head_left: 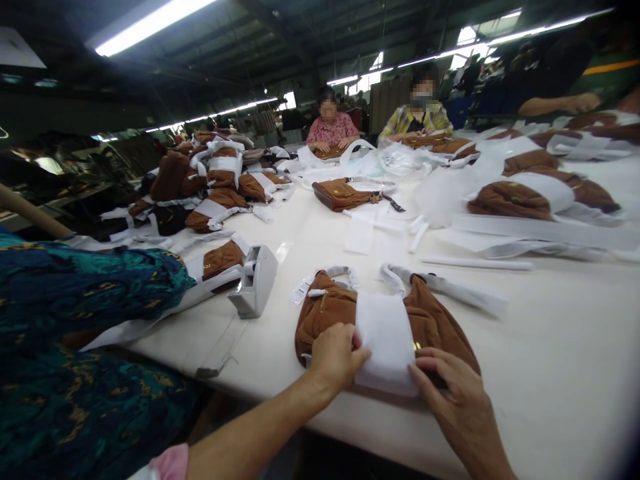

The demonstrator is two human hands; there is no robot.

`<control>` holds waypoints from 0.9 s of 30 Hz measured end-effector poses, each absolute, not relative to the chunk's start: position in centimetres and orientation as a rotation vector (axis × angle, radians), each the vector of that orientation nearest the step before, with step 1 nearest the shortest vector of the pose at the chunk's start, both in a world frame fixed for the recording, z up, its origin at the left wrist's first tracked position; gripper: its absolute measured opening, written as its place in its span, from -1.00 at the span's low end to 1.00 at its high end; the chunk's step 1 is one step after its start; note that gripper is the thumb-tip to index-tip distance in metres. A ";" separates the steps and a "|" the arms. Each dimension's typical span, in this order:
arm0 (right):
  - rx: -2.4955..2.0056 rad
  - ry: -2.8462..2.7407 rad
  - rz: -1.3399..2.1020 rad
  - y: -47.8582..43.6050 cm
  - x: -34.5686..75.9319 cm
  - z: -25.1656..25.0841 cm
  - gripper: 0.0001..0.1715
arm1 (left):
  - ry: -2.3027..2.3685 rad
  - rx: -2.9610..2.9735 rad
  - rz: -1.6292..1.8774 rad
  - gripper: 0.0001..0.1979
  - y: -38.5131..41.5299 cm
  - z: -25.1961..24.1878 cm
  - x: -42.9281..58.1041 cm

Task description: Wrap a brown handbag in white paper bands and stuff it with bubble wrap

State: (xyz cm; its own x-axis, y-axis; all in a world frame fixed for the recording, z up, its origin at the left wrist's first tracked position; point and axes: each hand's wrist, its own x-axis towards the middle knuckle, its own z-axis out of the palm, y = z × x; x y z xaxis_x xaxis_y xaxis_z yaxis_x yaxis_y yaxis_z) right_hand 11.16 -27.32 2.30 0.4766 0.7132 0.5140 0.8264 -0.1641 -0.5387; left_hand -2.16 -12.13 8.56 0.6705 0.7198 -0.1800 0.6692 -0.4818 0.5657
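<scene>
A brown handbag [437, 323] lies on the white table in front of me, with a band of white wrapping paper [384, 333] around its middle. My left hand [337, 357] pinches the left edge of the paper, thumb against its surface and fingers curled. On the other side, my right hand [450, 383] rests at the paper's lower right edge, its thumb and fingers apart around that corner. White paper also wraps the bag's strap [460, 293], which runs out to the right. A white tag [301, 291] sits by the bag's upper left.
A grey tape dispenser [256, 283] stands left of the bag. Close on the left is a co-worker's patterned sleeve [100, 287]. Wrapped brown bags are piled [220, 200] at the back left. Another bag [340, 195] lies mid-table. Loose paper [540, 230] covers the right; two people sit opposite.
</scene>
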 end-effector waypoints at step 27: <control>-1.590 -2.194 0.006 -25.7 18.4 4.0 -0.62 | 1.056 0.996 0.124 -0.93 -7.5 8.4 6.0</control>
